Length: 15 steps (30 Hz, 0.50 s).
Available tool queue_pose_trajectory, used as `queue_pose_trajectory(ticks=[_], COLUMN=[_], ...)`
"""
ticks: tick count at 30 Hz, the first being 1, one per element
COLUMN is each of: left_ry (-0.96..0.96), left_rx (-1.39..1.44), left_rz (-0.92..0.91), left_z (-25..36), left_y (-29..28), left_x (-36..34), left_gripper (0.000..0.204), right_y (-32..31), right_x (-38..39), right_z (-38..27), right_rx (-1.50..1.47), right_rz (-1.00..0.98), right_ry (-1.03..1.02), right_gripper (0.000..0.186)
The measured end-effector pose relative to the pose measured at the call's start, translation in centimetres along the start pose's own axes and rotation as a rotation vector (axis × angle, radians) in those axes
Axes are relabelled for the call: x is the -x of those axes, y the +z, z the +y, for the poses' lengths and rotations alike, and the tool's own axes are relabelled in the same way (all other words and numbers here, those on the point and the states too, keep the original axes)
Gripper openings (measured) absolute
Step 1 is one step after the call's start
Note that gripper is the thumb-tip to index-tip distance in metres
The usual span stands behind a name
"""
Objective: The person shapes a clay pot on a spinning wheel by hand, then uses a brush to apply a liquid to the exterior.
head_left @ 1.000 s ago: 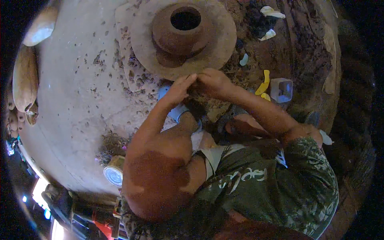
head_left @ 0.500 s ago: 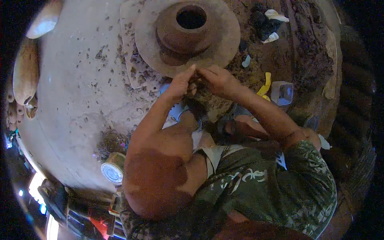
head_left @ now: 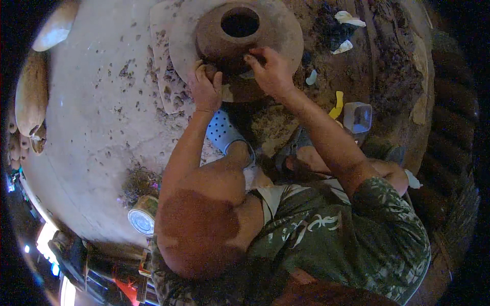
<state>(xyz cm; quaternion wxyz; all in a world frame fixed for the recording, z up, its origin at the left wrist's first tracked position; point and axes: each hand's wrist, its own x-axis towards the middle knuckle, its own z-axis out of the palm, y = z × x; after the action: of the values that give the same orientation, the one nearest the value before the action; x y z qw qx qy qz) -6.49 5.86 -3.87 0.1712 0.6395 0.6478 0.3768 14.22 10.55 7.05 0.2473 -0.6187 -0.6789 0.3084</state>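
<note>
A round brown clay pot point(head_left: 214, 33) with a dark wide opening stands on a round disc point(head_left: 287, 41). My left hand point(head_left: 204, 86) is at the lower left of the pot, fingers curled round what looks like a brown clay lump point(head_left: 210, 72). My right hand point(head_left: 271, 74) touches the pot's lower right side with bent fingers and thumb drawn together; anything between them is too small to make out. Below the disc is a light blue perforated clog point(head_left: 220, 130) on my foot.
Pale scraps point(head_left: 347, 19), yellow curved pieces point(head_left: 337, 102) and a clear square container point(head_left: 357, 118) lie at right on dark, clay-smeared ground. A round tin point(head_left: 142, 222) stands lower left. Long gourd-like objects point(head_left: 30, 92) lie along the left edge.
My hands have moved up from where they met at the disc's near edge and separated, coming against the pot's lower side. More of the blue clog now shows.
</note>
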Motion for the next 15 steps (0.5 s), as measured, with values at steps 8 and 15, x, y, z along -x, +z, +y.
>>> queue_pose_trajectory(ticks=[8,15], left_ry=[0.06,0.088], left_rx=[-0.232,-0.268], left_rz=[0.058,-0.037], left_z=[1.1,-0.2], left_y=[1.6,0.8], left_x=[1.3,0.5], left_gripper=[0.065,0.063], right_y=[1.8,1.7], right_x=[-1.4,-2.8], right_z=[0.4,2.5], right_rx=[0.052,0.108], right_rz=[0.194,0.098], right_ry=[-0.151,-0.18], right_gripper=[0.03,0.032])
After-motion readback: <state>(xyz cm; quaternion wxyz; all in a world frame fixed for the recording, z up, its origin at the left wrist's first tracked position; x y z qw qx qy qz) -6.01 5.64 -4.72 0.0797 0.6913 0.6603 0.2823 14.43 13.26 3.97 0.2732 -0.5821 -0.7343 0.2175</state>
